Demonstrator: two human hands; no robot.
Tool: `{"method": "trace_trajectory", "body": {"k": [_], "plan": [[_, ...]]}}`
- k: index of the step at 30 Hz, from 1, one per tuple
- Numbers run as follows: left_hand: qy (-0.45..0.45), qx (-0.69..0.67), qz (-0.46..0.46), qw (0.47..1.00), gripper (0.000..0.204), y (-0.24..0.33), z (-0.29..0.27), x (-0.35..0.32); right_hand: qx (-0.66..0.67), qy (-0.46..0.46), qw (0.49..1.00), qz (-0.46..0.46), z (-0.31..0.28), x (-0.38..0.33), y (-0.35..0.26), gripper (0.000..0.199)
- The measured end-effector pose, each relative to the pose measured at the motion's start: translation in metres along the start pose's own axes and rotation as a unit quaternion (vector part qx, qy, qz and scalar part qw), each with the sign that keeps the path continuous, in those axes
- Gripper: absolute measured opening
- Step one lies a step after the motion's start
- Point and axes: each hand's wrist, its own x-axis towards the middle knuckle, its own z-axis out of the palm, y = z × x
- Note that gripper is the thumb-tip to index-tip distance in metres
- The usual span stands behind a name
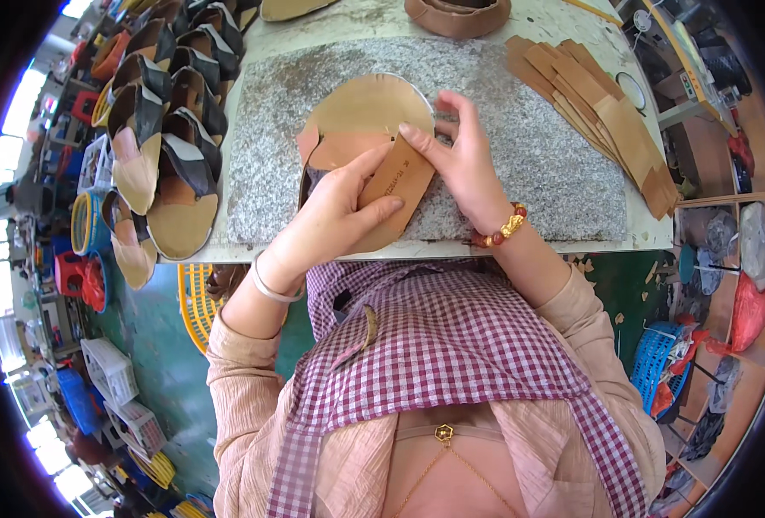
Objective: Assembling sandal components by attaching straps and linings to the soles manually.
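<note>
A shoe part with a tan rounded front [369, 99] and a pinkish-brown inner layer lies on a speckled grey pad. Over its near end is a brown strip of stiff board [399, 186] with a rounded lower end and printed marks. My left hand [343, 203] grips this strip, its thumb flat on top and its fingers mostly hidden. My right hand [464, 155] pinches around the strip's upper corner, thumb pressed down beside the tan front. Its other fingers curl past the shoe part's right edge, partly out of sight.
The speckled pad [538, 190] covers much of the white table [645, 229]. Fanned brown strips [607, 112] lie at the right. Several dark shoes with tan soles [179, 155] crowd the left side. A brown rolled-edge piece [457, 15] sits at the far edge.
</note>
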Motion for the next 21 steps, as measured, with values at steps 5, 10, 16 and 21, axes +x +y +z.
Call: {"method": "trace_trajectory", "body": {"k": [5,10,16,21], "plan": [[-0.064,0.124,-0.015,0.990,0.021,0.020,-0.007,0.001,0.168,-0.197,0.942,0.215,-0.022,0.019,-0.009,0.027],[0.016,0.182,0.081,0.980,0.008,0.016,-0.011,-0.025,0.259,-0.146,0.925,0.237,-0.033,0.045,-0.003,0.026],[0.115,0.339,0.260,0.897,0.015,0.026,-0.034,-0.009,0.234,-0.188,0.920,0.252,-0.024,0.064,-0.002,0.029],[0.098,0.379,0.323,0.861,0.015,0.046,-0.045,0.025,0.056,-0.124,0.961,-0.242,-0.018,0.080,-0.052,0.028]]}}
